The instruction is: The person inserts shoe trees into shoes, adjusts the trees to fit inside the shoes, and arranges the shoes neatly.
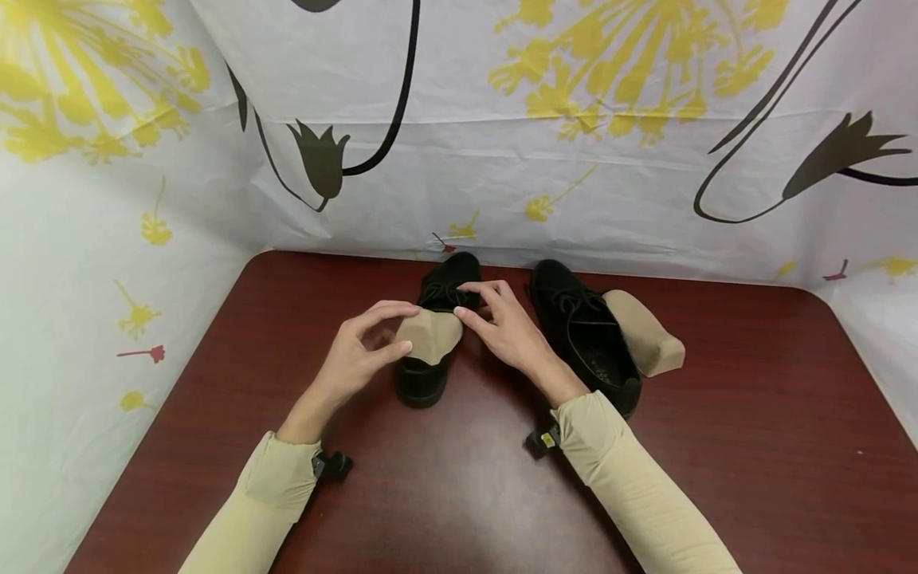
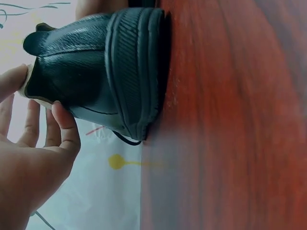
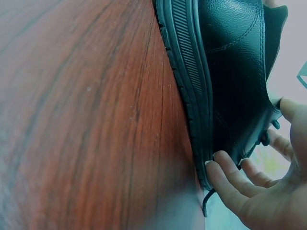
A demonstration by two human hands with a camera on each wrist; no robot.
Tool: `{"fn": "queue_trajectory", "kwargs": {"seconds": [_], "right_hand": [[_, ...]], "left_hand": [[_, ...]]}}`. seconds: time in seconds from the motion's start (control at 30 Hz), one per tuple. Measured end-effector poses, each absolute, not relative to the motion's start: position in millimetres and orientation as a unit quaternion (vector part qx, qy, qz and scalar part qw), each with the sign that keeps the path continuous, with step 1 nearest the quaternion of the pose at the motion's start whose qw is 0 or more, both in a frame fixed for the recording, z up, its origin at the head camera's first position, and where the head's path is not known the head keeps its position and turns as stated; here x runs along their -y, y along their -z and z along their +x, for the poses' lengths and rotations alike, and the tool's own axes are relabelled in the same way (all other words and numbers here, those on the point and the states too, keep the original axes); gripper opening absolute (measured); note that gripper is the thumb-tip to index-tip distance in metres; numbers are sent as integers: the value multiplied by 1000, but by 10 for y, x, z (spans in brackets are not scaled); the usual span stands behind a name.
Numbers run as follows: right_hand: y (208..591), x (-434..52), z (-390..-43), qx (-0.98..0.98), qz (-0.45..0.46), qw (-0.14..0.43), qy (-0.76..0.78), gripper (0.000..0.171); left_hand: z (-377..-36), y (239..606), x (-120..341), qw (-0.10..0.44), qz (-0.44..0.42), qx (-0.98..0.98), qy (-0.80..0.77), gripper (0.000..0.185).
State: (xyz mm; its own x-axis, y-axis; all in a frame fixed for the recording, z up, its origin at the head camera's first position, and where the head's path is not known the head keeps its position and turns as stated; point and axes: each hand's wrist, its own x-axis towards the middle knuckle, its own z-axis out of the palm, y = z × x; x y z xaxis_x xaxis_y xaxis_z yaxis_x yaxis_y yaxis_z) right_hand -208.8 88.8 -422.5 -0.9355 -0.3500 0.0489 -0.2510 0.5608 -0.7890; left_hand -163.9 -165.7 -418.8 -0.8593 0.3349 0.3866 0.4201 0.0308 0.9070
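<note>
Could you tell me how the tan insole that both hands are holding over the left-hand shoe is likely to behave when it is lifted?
The insole looks thin and curves between the left hand and right hand, so it is probably flexible and would likely sag if gripped at one end. It seems light. Flat in shape, it should not roll, unlike nothing else near the shoe.

Both arms wear long beige sleeves (image 1: 631, 478), each wrist carrying a small black strapped camera mount (image 1: 331, 465).
</note>
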Motion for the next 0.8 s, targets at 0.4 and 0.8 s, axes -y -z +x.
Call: {"fn": "queue_trajectory", "kwargs": {"seconds": [0.4,0.8], "right_hand": [[4216,-893,-2083,-881,-166,62,439,52],[4222,-879,-2098,-880,-170,51,442,49]], "left_hand": [[-1699,4202,1693,5,-282,694,663,43],[-1782,4230,1738,9,-298,722,624,44]]}}
